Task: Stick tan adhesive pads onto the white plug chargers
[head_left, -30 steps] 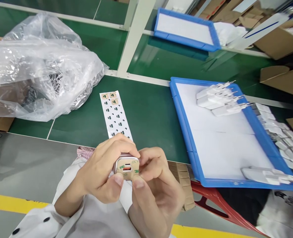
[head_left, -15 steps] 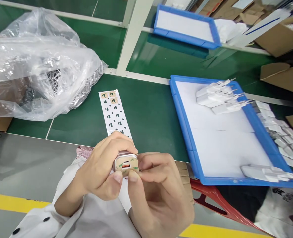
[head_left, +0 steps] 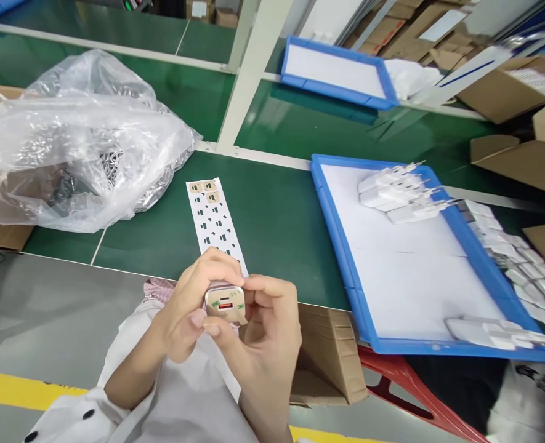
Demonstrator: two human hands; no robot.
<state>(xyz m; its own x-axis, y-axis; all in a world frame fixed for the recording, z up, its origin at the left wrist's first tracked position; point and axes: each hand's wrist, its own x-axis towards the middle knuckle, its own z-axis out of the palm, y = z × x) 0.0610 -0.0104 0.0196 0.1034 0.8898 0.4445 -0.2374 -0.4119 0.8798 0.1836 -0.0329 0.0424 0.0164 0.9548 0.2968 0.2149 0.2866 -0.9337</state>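
Observation:
Both of my hands hold one small white charger [head_left: 226, 303] close to my body, its port face turned up toward me with a tan sticker and an orange port showing. My left hand [head_left: 189, 311] wraps the charger from the left, thumb under its lower edge. My right hand [head_left: 265, 332] pinches it from the right, fingers curled against its side and top. Just beyond my hands a white sticker sheet [head_left: 214, 218] lies on the green belt, a few tan stickers left at its far end.
A blue tray [head_left: 346, 258] with white chargers [head_left: 395, 187] stands to the right; more chargers [head_left: 521, 258] lie past it. A clear plastic bag [head_left: 73, 141] of metal parts sits left. A cardboard box [head_left: 327, 357] is below the table edge. A second blue tray [head_left: 337, 71] stands far back.
My right hand has shifted its grip, the thumb leaving the sticker face and the fingers curling onto the charger's side. The view has tipped down slightly.

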